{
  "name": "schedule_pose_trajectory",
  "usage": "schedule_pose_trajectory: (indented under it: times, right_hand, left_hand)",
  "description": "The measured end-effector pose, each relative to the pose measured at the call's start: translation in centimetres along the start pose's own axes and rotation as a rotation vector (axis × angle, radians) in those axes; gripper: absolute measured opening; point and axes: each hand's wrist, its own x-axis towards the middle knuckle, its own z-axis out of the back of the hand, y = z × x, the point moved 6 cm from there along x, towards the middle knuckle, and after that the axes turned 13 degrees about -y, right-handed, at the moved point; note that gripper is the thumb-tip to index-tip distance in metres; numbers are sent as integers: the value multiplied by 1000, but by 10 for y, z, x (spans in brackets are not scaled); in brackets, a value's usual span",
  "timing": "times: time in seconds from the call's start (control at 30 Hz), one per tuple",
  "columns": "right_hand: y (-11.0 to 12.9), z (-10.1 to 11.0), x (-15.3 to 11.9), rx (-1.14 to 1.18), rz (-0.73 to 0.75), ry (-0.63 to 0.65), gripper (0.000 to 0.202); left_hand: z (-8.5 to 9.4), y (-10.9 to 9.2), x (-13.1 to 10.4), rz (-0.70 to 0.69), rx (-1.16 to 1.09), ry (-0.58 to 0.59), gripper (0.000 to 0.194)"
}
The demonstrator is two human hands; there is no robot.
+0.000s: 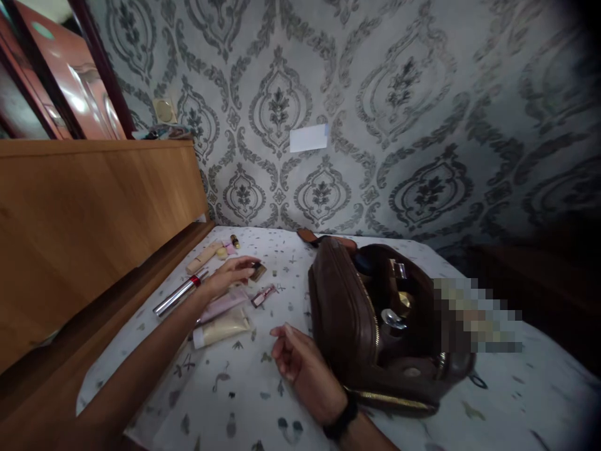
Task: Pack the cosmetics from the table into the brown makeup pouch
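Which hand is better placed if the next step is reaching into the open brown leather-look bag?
Probably the right hand: it is right beside the bag and appears to hold nothing. The left hand is farther from it, touching or nearly touching a small flat dark-and-gold item.

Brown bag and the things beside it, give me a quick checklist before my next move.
1. Brown bag open: ok, unzipped, with shiny items showing inside.
2. Every item inside visible: not ok, the interior is dark.
3. Right hand free: ok, nothing visibly held.
4. Left hand at the small square item: ok.
5. Firm grip on that item: cannot tell.
6. Silver tube clear of left forearm: cannot tell.
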Motion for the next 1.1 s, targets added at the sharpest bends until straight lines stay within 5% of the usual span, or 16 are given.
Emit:
schedule_pose_trajectory:
  times: [0.1, 0.33, 0.77, 1.1]
  right_hand:
    - [-1, 0, -1, 11, 19, -1, 60]
    - [-5, -1, 4, 37, 25, 106, 60]
    - [-5, -2, 7, 84, 20, 155, 68]
    - [-12, 3, 11, 151, -72, 129, 69]
  left_hand:
    - [-17, -22, -39, 43, -200, 92, 51]
    - [-42, -45, -84, 27, 19, 313, 49]
    - [-45, -44, -88, -97, 277, 229, 45]
    - [-49, -83, -65, -117, 251, 168, 43]
